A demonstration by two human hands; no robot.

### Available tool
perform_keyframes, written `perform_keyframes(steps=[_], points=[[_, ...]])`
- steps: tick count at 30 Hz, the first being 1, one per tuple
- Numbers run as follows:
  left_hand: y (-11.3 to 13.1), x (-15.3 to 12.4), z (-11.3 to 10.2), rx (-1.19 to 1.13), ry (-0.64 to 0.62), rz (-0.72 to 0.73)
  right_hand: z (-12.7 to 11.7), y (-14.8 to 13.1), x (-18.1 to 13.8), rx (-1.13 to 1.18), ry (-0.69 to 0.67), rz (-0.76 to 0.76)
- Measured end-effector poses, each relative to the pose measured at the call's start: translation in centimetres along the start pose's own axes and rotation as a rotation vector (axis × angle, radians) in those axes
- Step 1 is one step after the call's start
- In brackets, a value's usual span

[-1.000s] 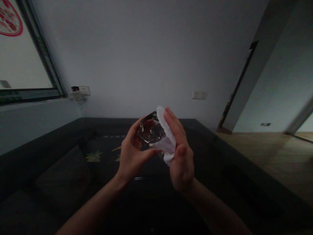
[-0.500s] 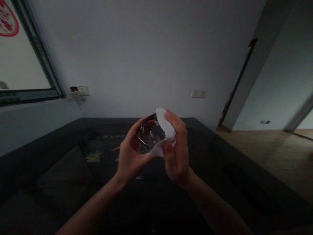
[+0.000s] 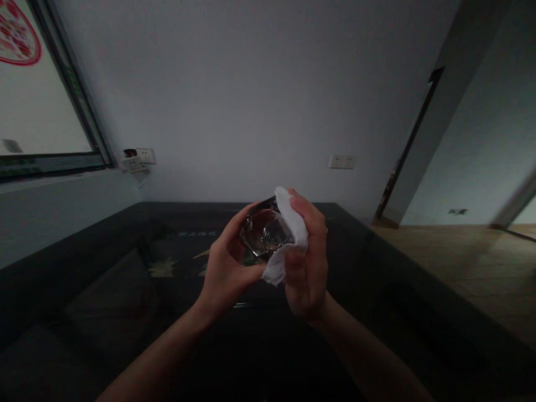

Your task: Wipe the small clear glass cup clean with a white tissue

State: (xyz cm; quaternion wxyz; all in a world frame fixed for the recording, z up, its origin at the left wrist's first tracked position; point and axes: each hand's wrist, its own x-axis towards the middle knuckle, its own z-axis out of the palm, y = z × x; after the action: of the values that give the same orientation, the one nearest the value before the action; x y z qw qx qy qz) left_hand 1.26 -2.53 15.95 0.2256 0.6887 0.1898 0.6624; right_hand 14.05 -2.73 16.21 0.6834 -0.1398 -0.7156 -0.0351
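Between my two hands a clear glass cup [image 3: 268,233] with an angular rim is held up, its open mouth tilted toward me. My left hand [image 3: 228,259] wraps around the cup's left side, thumb beneath it. On the right side, my right hand [image 3: 309,251] grips a white tissue [image 3: 294,220] and presses it over the cup's rim and wall. One end of the tissue hangs below the cup near my left thumb. The fingertips behind the cup are partly hidden.
Beneath my hands spreads a glossy dark table [image 3: 259,346] with a printed leaf pattern [image 3: 162,268]. Wall sockets [image 3: 342,162] sit behind it, and more sockets [image 3: 138,161] are near the window at left. A dark oblong shape [image 3: 433,324] lies at the right.
Both hands, the cup and the tissue appear slightly farther right. The tissue's lower end now hangs lower, and more of the cup's mouth shows.
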Motion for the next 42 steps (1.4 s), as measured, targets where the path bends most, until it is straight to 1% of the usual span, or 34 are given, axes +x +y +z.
perform_keyframes(steps=[2,4,6,8,9,10,12,14,16,17,19,22,24,26,28,31,33,35,38,40,42], points=[[0.0,0.0,-0.1,0.01,0.007,-0.012,0.1,0.0,-0.1,0.001,0.003,0.028],[-0.1,0.0,-0.3,0.022,0.007,-0.004,0.2,0.0,-0.1,0.105,0.008,0.156],[-0.2,-0.1,-0.5,0.032,-0.008,0.009,0.4,0.1,-0.1,0.274,0.002,0.32],[-0.2,-0.1,-0.5,0.037,-0.03,0.005,0.5,0.2,0.0,0.376,0.014,0.418],[-0.2,-0.1,-0.4,0.041,-0.034,-0.004,0.6,0.3,-0.1,0.37,0.034,0.415],[-0.1,-0.1,-0.4,0.043,-0.032,-0.011,0.6,0.2,-0.1,0.328,0.059,0.373],[0.0,-0.1,-0.3,0.049,-0.018,-0.021,0.6,0.1,-0.3,0.178,0.086,0.222],[0.0,0.0,-0.3,0.054,-0.001,-0.025,0.5,-0.1,-0.4,0.024,0.063,0.076],[0.0,0.1,-0.3,0.056,0.007,-0.028,0.5,-0.1,-0.4,-0.067,0.026,0.018],[-0.1,0.1,-0.4,0.056,0.009,-0.03,0.5,-0.1,-0.4,-0.077,0.018,0.02],[-0.2,0.1,-0.5,0.038,0.001,-0.025,0.5,0.2,-0.2,-0.014,0.03,0.074],[-0.3,-0.1,-0.5,-0.011,-0.033,-0.022,0.4,0.6,0.1,0.188,0.046,0.24],[-0.2,-0.2,-0.4,-0.028,-0.048,-0.036,0.4,0.8,0.3,0.248,0.038,0.303],[-0.1,-0.1,-0.3,-0.025,-0.037,-0.059,0.4,0.7,0.2,0.199,0.045,0.27],[0.0,0.0,-0.3,-0.011,-0.015,-0.082,0.5,0.4,0.0,0.102,0.06,0.168],[0.0,0.2,-0.3,0.007,0.018,-0.09,0.7,0.0,-0.3,-0.035,0.032,0.027],[-0.1,0.2,-0.4,0.011,0.025,-0.076,0.8,0.0,-0.5,-0.078,0.015,-0.006],[-0.2,0.1,-0.4,0.008,0.021,-0.059,0.8,0.1,-0.5,-0.039,0.027,0.032],[-0.3,-0.1,-0.3,-0.02,0.002,-0.058,0.5,0.6,-0.2,0.165,0.034,0.206],[-0.3,-0.2,-0.2,-0.036,-0.012,-0.088,0.4,0.8,0.0,0.302,0.015,0.331],[-0.3,-0.2,-0.1,-0.05,-0.022,-0.129,0.4,1.0,0.0,0.347,0.013,0.387]])
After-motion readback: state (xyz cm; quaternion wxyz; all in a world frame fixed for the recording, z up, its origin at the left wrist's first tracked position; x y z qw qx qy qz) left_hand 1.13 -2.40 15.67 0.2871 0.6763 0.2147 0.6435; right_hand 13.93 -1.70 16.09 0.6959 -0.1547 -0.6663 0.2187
